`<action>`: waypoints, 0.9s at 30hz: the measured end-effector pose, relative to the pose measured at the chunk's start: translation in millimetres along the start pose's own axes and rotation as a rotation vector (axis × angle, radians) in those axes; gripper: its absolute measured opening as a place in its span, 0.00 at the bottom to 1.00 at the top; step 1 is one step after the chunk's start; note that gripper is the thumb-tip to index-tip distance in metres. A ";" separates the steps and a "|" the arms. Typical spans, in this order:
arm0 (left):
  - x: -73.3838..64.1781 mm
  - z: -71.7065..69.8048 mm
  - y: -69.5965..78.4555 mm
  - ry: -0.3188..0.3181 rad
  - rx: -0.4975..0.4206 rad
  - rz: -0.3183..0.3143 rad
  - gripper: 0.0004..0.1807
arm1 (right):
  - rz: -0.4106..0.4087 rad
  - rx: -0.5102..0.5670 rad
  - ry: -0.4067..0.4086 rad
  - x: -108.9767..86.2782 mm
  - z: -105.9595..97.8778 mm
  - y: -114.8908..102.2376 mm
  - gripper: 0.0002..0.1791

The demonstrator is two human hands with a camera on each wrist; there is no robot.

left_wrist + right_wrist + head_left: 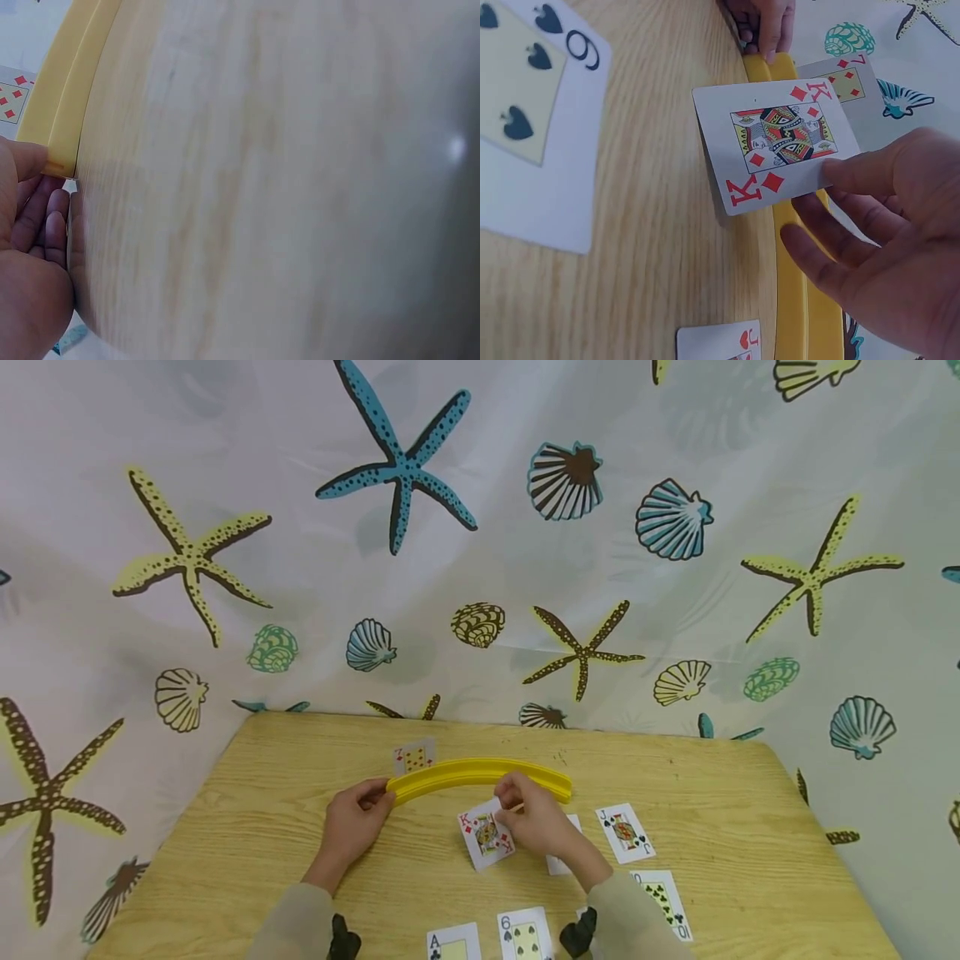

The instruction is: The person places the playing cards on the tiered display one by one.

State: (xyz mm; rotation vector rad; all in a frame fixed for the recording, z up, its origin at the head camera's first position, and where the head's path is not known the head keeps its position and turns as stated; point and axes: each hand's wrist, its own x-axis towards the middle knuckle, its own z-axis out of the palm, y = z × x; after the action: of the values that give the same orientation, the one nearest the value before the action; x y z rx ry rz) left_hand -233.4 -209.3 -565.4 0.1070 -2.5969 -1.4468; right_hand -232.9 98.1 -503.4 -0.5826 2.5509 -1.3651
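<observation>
A curved yellow card holder [480, 768] lies across the wooden table. My left hand [352, 827] pinches its left end; in the left wrist view the thumb presses on the yellow end [64, 142]. Between thumb and fingers, my right hand [540, 818] holds the king of diamonds [486, 833] by its edge. The king is face up and tilted, on the near side of the holder. In the right wrist view the king [780, 142] partly overlaps the holder [810, 300]. A seven of diamonds [415, 757] shows beyond the holder's left part, its lower edge hidden.
To the right lie a black jack [625, 832] and a ten of clubs [663, 902]. A six of spades [527, 935] and a black ace [453, 943] are at the near edge of view. My right arm partly covers another card [558, 865]. A patterned cloth [480, 552] hangs behind.
</observation>
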 end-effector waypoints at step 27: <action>0.5 -0.5 2.2 -0.006 -0.010 -0.009 0.17 | -0.077 0.093 0.078 31.0 6.8 -19.5 0.07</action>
State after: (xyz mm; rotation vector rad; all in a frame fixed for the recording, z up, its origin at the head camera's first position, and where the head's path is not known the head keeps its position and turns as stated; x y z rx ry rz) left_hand -233.8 -208.6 -563.2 0.1135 -2.5969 -1.4643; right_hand -253.7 70.0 -490.5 -0.6282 2.5323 -1.5531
